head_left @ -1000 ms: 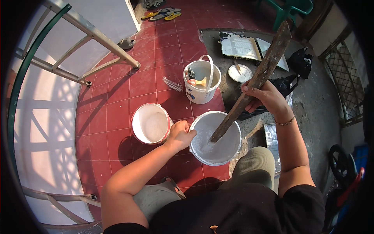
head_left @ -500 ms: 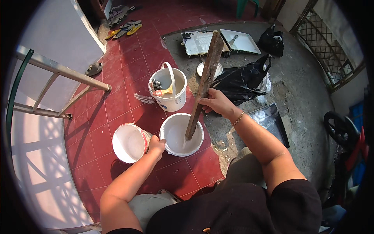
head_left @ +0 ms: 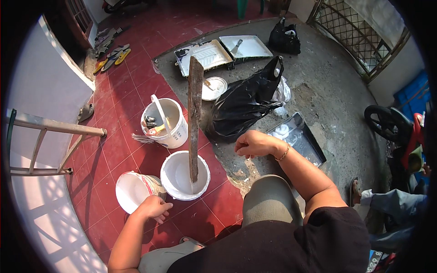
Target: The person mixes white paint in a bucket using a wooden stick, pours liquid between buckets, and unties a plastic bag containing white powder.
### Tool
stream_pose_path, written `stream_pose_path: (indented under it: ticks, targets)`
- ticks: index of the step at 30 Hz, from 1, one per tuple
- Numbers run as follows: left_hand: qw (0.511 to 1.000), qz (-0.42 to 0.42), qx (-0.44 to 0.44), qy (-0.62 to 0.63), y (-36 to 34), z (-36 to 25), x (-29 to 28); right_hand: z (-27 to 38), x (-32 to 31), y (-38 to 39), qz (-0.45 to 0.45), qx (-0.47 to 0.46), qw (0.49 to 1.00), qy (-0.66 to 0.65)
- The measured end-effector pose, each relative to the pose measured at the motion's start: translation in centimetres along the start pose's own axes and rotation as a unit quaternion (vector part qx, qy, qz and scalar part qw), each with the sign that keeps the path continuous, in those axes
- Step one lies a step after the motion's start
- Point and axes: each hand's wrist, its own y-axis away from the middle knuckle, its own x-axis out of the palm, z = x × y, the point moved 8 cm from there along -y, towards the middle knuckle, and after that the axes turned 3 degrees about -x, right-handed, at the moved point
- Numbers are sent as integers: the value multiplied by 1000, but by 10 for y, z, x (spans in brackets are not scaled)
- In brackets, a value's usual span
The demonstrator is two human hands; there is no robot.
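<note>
The wooden stick [head_left: 195, 113] stands upright by itself in the white paint bucket [head_left: 173, 186], its lower end in the white liquid. My right hand [head_left: 255, 146] is in the air right of the stick, fingers loosely bent and apart, holding nothing. My left hand [head_left: 155, 208] hangs empty and open, with bent fingers, in front of the two lower buckets. A red-rimmed white bucket [head_left: 132, 193] stands left of the stick's bucket. Behind them, a handled bucket [head_left: 175, 136] holds a brush and other small items that I cannot all make out.
Black plastic bags [head_left: 234, 109], two paint trays [head_left: 246, 48], a lid [head_left: 214, 88] and a dark tray [head_left: 307, 145] lie on concrete. A metal frame [head_left: 59, 127] and sandals [head_left: 109, 61] are at left; a motorbike [head_left: 382, 118] and another person's leg [head_left: 387, 204] at right.
My right hand has let go of the stick and moved right and down. My left hand has left the bucket rim and moved down toward me. The view has shifted.
</note>
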Motion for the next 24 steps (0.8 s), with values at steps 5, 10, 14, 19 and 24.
stream_pose_path:
  ticks: [5, 10, 14, 19, 24]
  targets:
    - [990, 78, 77, 85, 45, -19, 6, -75, -54, 37, -115, 105, 988, 12]
    - [984, 3, 151, 95, 77, -48, 2, -168, -93, 34, -296, 123, 871, -372]
    - [971, -5, 203, 130, 102, -66, 13, -155, -106, 6, -394, 16, 809, -436]
    - [972, -44, 229, -10, 120, -80, 19, -119, -102, -48, -371, -34, 865, -336]
    - [967, -87, 239, 11, 128, -69, 0, -58, -104, -40, -497, 0, 866, 52]
